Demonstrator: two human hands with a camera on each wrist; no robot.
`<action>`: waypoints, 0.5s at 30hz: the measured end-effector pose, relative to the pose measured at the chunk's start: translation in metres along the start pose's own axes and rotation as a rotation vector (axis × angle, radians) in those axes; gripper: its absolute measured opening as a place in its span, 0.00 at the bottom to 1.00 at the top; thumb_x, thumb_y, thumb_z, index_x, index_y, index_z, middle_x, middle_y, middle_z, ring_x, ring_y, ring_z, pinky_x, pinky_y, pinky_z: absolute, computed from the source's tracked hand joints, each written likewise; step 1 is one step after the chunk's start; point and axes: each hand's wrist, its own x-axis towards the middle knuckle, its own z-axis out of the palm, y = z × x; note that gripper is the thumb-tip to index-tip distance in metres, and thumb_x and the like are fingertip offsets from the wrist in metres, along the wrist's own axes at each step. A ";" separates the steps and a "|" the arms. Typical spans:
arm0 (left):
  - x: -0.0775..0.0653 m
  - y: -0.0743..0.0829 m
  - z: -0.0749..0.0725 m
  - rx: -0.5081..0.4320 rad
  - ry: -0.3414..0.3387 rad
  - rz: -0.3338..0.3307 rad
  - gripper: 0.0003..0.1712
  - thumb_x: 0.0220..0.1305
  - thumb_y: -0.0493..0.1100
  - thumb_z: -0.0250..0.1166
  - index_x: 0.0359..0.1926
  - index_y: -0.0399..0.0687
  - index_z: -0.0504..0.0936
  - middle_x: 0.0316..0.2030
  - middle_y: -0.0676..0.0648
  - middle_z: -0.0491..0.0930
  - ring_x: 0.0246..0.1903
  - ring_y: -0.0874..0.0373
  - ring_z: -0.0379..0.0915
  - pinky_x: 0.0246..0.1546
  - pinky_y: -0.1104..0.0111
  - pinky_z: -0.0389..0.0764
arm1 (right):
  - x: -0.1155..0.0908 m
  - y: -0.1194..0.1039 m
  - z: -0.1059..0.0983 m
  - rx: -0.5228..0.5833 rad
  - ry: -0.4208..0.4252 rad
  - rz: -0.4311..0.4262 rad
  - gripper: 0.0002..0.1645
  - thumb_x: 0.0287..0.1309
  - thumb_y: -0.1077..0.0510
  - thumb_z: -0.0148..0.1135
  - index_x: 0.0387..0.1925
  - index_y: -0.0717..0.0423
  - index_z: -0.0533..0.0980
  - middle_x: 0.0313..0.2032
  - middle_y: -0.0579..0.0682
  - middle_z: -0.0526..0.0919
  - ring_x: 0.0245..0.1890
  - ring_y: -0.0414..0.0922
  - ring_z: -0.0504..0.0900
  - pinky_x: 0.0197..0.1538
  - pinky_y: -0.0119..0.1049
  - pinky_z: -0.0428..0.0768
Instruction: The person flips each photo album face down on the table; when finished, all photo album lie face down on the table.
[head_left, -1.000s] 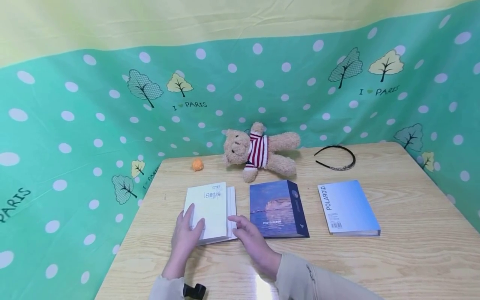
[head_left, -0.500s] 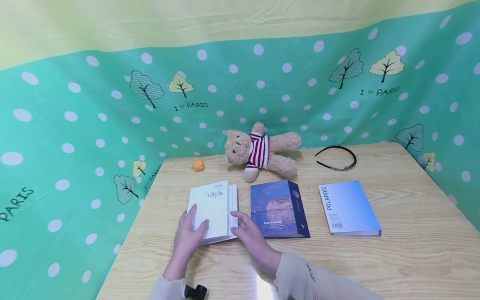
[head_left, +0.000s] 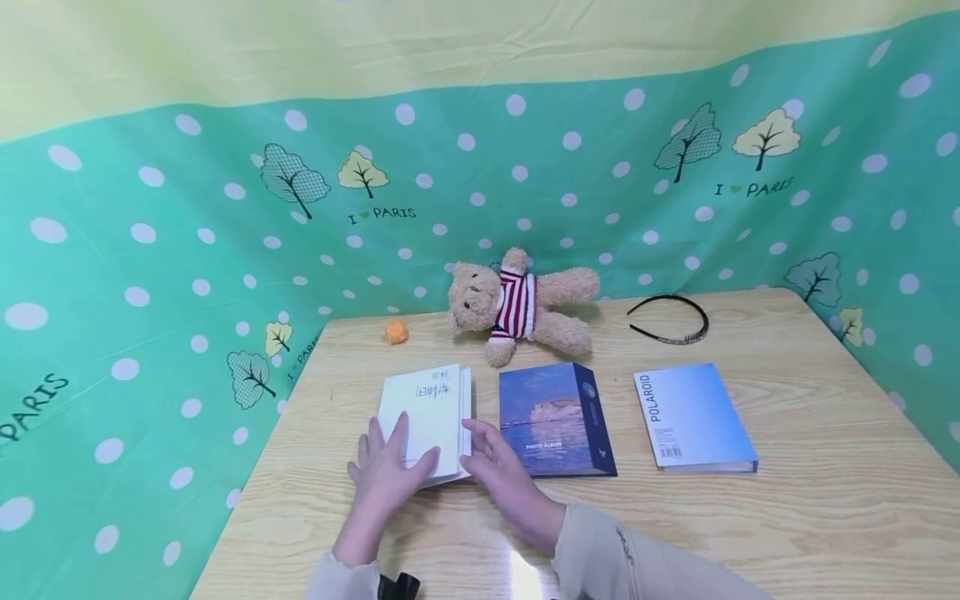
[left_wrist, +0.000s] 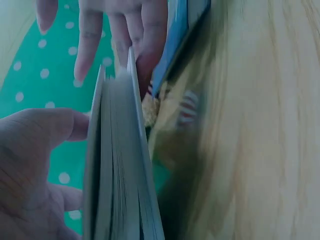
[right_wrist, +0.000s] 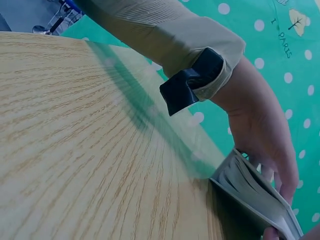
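A white hardcover book (head_left: 423, 400) lies on the table, dark lettering on its cover. My left hand (head_left: 386, 467) rests with spread fingers over the cover's lower left part. At the book's right edge is my right hand (head_left: 498, 467), index finger and thumb apart, fingertips right at the edge. The left wrist view looks onto the book's page block (left_wrist: 120, 160), with thin gaps between covers and pages. My left thumb (left_wrist: 70, 125) touches the upper cover there. In the right wrist view my left hand (right_wrist: 265, 125) reaches over the book (right_wrist: 250, 195); most of my right hand is out of view.
Right of the book lies a dark blue photo album (head_left: 540, 417), then a pale blue Polaroid album (head_left: 697, 417). Behind them are an orange ball (head_left: 396, 332), a teddy bear (head_left: 517, 304) in a striped shirt and a black headband (head_left: 701, 321). A dotted green cloth (head_left: 420, 200) borders the table.
My left hand has slid rightward, farther onto the cover, its fingers more spread. The white book has shifted slightly right. My right hand has hardly moved.
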 end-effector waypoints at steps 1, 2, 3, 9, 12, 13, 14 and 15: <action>-0.001 0.003 0.000 0.018 -0.007 0.007 0.51 0.59 0.66 0.62 0.74 0.44 0.57 0.72 0.24 0.38 0.68 0.21 0.33 0.57 0.24 0.37 | 0.000 0.000 0.000 0.001 -0.005 -0.003 0.35 0.67 0.57 0.54 0.72 0.54 0.57 0.74 0.61 0.50 0.73 0.60 0.50 0.69 0.56 0.57; -0.002 0.006 0.001 0.036 -0.011 0.018 0.51 0.59 0.68 0.61 0.74 0.45 0.58 0.72 0.24 0.38 0.67 0.20 0.33 0.56 0.24 0.36 | 0.000 -0.001 0.000 0.001 -0.006 -0.001 0.35 0.67 0.57 0.54 0.72 0.53 0.57 0.74 0.60 0.50 0.73 0.60 0.50 0.69 0.55 0.58; -0.003 0.009 0.002 0.046 -0.018 0.026 0.52 0.58 0.69 0.60 0.74 0.45 0.57 0.72 0.25 0.38 0.67 0.20 0.31 0.56 0.23 0.36 | 0.000 -0.002 0.000 0.005 -0.013 -0.005 0.35 0.67 0.57 0.54 0.73 0.54 0.56 0.74 0.61 0.50 0.73 0.60 0.50 0.69 0.56 0.58; -0.008 0.023 0.008 0.078 -0.041 0.062 0.61 0.52 0.77 0.60 0.75 0.45 0.54 0.73 0.27 0.40 0.67 0.20 0.31 0.55 0.22 0.37 | -0.003 -0.008 -0.001 0.030 -0.018 -0.026 0.35 0.67 0.59 0.53 0.73 0.54 0.55 0.72 0.60 0.57 0.70 0.58 0.58 0.65 0.52 0.66; -0.010 0.028 0.010 0.087 -0.043 0.060 0.66 0.47 0.79 0.62 0.76 0.42 0.52 0.72 0.26 0.41 0.67 0.20 0.32 0.56 0.23 0.37 | -0.005 -0.011 -0.002 0.034 -0.012 -0.032 0.35 0.67 0.60 0.52 0.73 0.54 0.55 0.71 0.61 0.57 0.70 0.58 0.59 0.65 0.49 0.68; -0.011 0.030 0.011 0.084 -0.045 0.058 0.68 0.46 0.79 0.62 0.76 0.42 0.52 0.72 0.26 0.41 0.67 0.20 0.32 0.56 0.23 0.37 | -0.006 -0.012 -0.002 0.040 -0.013 -0.036 0.35 0.67 0.61 0.51 0.73 0.54 0.55 0.72 0.61 0.57 0.70 0.57 0.59 0.65 0.48 0.68; -0.011 0.031 0.011 0.078 -0.045 0.056 0.69 0.45 0.79 0.63 0.76 0.41 0.51 0.72 0.26 0.40 0.67 0.20 0.32 0.56 0.23 0.37 | -0.006 -0.013 -0.002 0.039 -0.014 -0.038 0.35 0.68 0.61 0.51 0.73 0.54 0.55 0.72 0.61 0.57 0.70 0.57 0.58 0.65 0.48 0.67; -0.012 0.032 0.011 0.075 -0.047 0.054 0.70 0.44 0.80 0.63 0.76 0.41 0.50 0.72 0.25 0.40 0.68 0.20 0.31 0.56 0.23 0.37 | -0.007 -0.014 -0.003 0.041 -0.016 -0.042 0.35 0.68 0.61 0.51 0.73 0.53 0.54 0.72 0.61 0.56 0.70 0.57 0.58 0.65 0.48 0.67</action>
